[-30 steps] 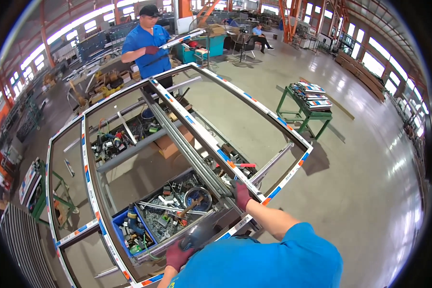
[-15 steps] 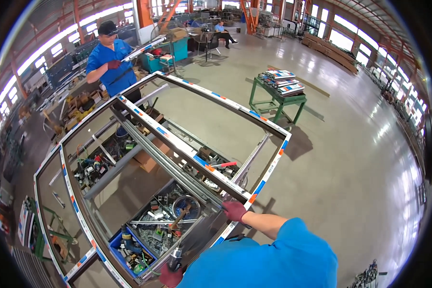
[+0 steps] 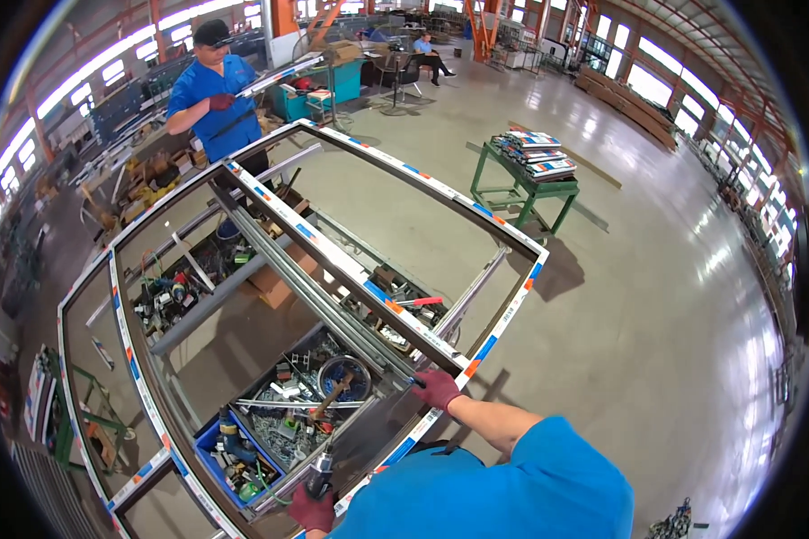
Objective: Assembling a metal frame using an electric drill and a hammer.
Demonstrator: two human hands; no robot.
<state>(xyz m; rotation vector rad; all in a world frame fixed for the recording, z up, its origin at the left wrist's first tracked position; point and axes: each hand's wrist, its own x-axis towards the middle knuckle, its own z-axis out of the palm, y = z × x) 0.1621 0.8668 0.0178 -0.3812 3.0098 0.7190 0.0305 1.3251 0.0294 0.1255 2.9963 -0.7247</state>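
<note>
A large window frame (image 3: 512, 314), its profiles wrapped in white film with blue and orange marks, lies across the work stand before me. My left hand (image 3: 313, 510), in a dark red glove, is closed around a drill (image 3: 320, 472) with a dark body and silver front end, pointing up over the frame's near side. My right hand (image 3: 438, 391), gloved alike, is at the frame's near right corner, beside the end of the middle bar (image 3: 333, 265). Its fingers are curled, with a small dark tip poking out at the left; what they hold is mostly hidden.
Under the frame are a tray of loose hardware (image 3: 279, 431) with a hammer (image 3: 334, 395), a blue bin (image 3: 207, 442) and grey rails (image 3: 315, 310). A co-worker (image 3: 216, 99) holds a profile at the far left. A green stand (image 3: 530, 187) bears stacked profiles. Another person (image 3: 427, 61) sits far back.
My left hand and the drill have risen further into view at the lower edge. My right hand stays near the corner, a dark tip now showing at its fingers. The view has shifted slightly.
</note>
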